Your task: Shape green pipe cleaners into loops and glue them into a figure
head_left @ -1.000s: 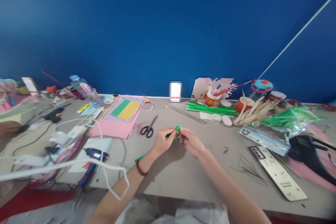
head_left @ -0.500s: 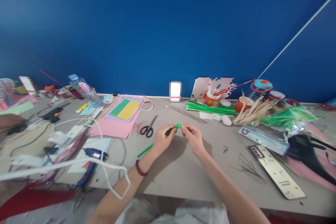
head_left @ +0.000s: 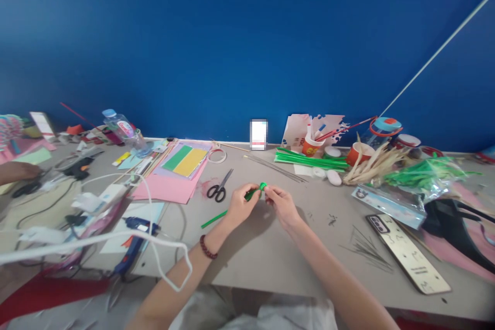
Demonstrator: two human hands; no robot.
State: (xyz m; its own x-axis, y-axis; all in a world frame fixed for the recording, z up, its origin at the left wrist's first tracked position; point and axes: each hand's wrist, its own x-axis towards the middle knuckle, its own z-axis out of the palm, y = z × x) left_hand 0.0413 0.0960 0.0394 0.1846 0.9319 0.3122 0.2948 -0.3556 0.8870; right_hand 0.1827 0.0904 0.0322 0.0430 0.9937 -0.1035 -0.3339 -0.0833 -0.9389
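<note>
Hand of a co-worker (head_left: 17,170) at the far left edge, lying on the table (head_left: 263,260) next to a black glue gun (head_left: 79,167). Water bottle (head_left: 120,128) on its side behind, near the blue wall. White cable (head_left: 154,240) loops across the near left; a blue glue gun (head_left: 135,240) lies under it. Pink paper stack (head_left: 170,188) next, with green and yellow sheets on top. Black-handled scissors (head_left: 218,188) just right of the stack, blades pointing away.

Centre: left hand (head_left: 240,206), red bead bracelet (head_left: 208,248) on the wrist, fingers pinched shut on a green strip (head_left: 214,218). The strip's tail slants down-left past the hand; its far end is wound into a small coil held just above the table. Right hand (head_left: 283,206) meets the left one, fingertips closed on that coil.

Behind, right of centre: a bundle of green sticks (head_left: 309,160) and an orange cup (head_left: 311,147) holding pens. Plastic bag of green pieces (head_left: 423,175) farther right. Pale ruler-like board (head_left: 412,255) near the front right edge.
</note>
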